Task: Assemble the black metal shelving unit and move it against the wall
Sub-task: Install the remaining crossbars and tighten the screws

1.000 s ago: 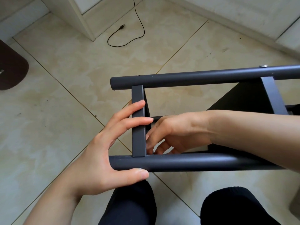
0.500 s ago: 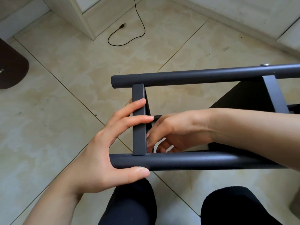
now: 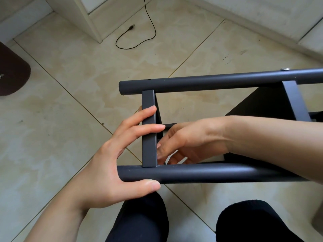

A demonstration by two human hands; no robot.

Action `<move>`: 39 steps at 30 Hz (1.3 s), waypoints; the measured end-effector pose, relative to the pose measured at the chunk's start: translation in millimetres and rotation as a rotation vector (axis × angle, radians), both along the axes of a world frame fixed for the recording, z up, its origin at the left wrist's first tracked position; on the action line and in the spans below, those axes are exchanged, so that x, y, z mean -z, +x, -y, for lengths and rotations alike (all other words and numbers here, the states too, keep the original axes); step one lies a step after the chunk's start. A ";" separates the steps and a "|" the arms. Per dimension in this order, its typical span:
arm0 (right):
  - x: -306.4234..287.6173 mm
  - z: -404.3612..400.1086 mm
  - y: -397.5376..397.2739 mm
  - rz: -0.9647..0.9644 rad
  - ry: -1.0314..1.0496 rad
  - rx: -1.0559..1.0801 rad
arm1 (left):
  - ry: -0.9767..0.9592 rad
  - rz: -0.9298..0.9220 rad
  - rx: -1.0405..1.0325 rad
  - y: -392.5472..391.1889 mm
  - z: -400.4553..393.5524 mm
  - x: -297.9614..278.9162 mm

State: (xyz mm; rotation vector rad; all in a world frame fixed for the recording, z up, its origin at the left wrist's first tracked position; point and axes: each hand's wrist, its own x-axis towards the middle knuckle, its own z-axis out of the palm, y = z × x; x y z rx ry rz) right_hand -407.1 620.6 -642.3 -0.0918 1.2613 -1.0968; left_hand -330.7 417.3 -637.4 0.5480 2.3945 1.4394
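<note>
The person is showing two bare forearms, with no sleeve, watch, bracelet or ring appearing on either arm as far as the view reaches. The bare left hand (image 3: 111,165) and the bare right hand (image 3: 188,142) are showing short, unpainted fingernails. Both legs are wearing plain black fabric trousers (image 3: 139,220), the soft knit-like cloth covering each rounded knee and carrying no visible print or marking.
</note>
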 end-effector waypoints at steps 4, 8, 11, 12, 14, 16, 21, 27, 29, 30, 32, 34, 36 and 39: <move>1.7 3.0 3.4 -0.038 0.075 -0.011 | 0.005 0.002 0.000 0.9 -0.5 0.5; -1.1 1.4 0.3 0.029 0.049 -0.003 | 0.016 0.006 -0.004 0.8 -0.3 -0.3; -1.3 0.4 0.3 0.024 0.020 0.008 | 0.017 0.003 -0.003 0.6 -0.4 -0.1; -0.7 0.7 1.4 0.005 0.028 0.003 | 0.016 0.004 -0.004 0.6 -0.4 0.0; 1.0 1.8 3.0 -0.043 0.060 -0.005 | 0.017 0.006 -0.004 0.6 -0.3 0.3; 2.0 2.4 3.1 -0.051 0.094 -0.011 | 0.019 0.004 -0.002 0.7 -0.2 0.6; 0.1 1.1 -0.3 0.047 0.052 0.029 | 0.014 -0.002 -0.003 0.4 0.6 1.8; 0.2 1.7 3.6 -0.061 0.041 -0.013 | 0.014 -0.004 0.001 -0.3 0.8 2.9; -0.1 2.8 4.3 -0.083 0.061 -0.018 | 0.015 -0.002 0.001 -0.1 1.0 2.9; -0.4 3.0 3.8 -0.069 0.066 -0.017 | 0.015 -0.004 0.002 -0.1 1.2 2.8; -1.7 3.1 2.1 0.005 0.056 0.001 | 0.015 -0.006 0.001 0.0 1.3 2.5; -2.8 2.4 0.5 0.064 0.027 0.029 | 0.016 -0.005 -0.002 0.0 1.1 2.4; -2.2 1.8 0.5 0.048 0.004 0.019 | 0.015 -0.003 -0.002 0.0 0.9 2.5; -0.3 3.3 3.6 -0.015 0.029 -0.012 | 0.014 -0.006 0.000 0.1 1.0 2.7</move>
